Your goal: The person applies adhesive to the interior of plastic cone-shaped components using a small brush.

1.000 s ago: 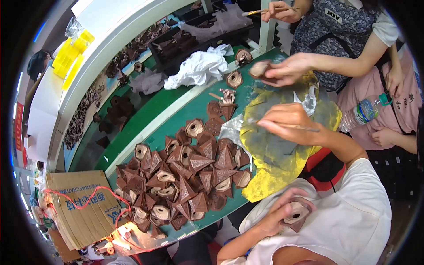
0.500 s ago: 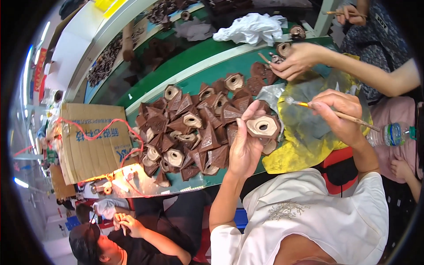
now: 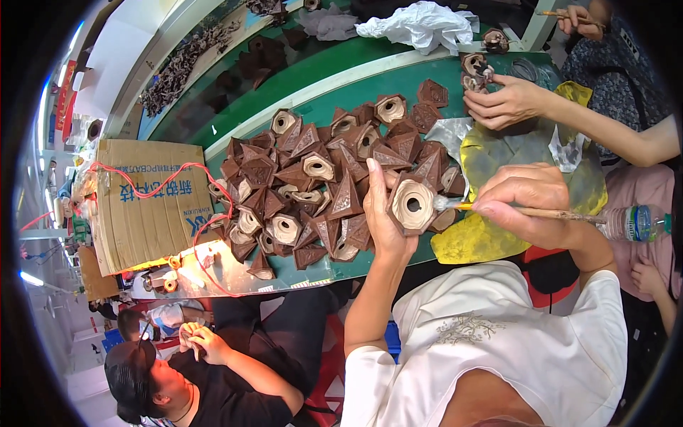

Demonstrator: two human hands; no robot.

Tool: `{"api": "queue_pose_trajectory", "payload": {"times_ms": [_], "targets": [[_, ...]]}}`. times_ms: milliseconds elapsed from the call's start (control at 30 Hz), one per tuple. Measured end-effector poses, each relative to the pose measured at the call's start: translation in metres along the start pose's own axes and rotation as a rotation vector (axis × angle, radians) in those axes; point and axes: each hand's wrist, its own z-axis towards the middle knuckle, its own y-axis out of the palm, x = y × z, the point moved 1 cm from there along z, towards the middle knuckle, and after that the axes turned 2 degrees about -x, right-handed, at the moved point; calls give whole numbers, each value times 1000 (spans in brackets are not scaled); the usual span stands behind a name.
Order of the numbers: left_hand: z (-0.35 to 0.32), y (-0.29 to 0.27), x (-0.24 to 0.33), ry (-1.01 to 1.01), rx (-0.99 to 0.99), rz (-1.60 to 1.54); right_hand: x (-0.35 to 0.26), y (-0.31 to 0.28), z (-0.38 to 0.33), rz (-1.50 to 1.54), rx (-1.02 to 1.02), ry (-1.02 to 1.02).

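My left hand [image 3: 388,220] is closed around a brown faceted piece [image 3: 414,204], its cream-coloured base with a dark round hole facing up. In my right hand [image 3: 526,203] is a paintbrush [image 3: 562,213] with a wooden handle; its pale bristles touch the right rim of the cream base. Left of my left hand lies a heap of similar dark brown pointed pieces [image 3: 345,196], several showing cream bases with holes. Under my right hand spreads a yellow cloth [image 3: 477,238] stained grey.
A cardboard box [image 3: 146,228] with a red cord stands at the left of the green table [image 3: 320,117]. Crumpled white plastic [image 3: 420,27] lies at the back. A co-worker's hand [image 3: 509,103] holds a small piece at the right. Another person [image 3: 206,370] sits at lower left.
My right hand has moved left and the brush tip now meets the cream base. My left hand has tilted the piece. The co-worker's hand at the right has shifted.
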Motion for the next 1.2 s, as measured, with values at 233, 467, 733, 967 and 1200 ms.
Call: {"api": "queue_pose_trajectory", "payload": {"times_ms": [233,467,733,967,1200], "targets": [[3,-15,-1,-56,-181,-161,6,8,7,-63,-64,-24],[-4,0,3,-208,-83,-104,6,11,5,-37,43,-86],[2,-7,-6,-196,-132,-286,-5,21,-10,-90,239,150],[4,-2,-16,-129,-140,-337,-2,51,-8,-19,341,119],[2,3,-10,-148,-120,-362,-8,52,-9,21,296,76]]}}
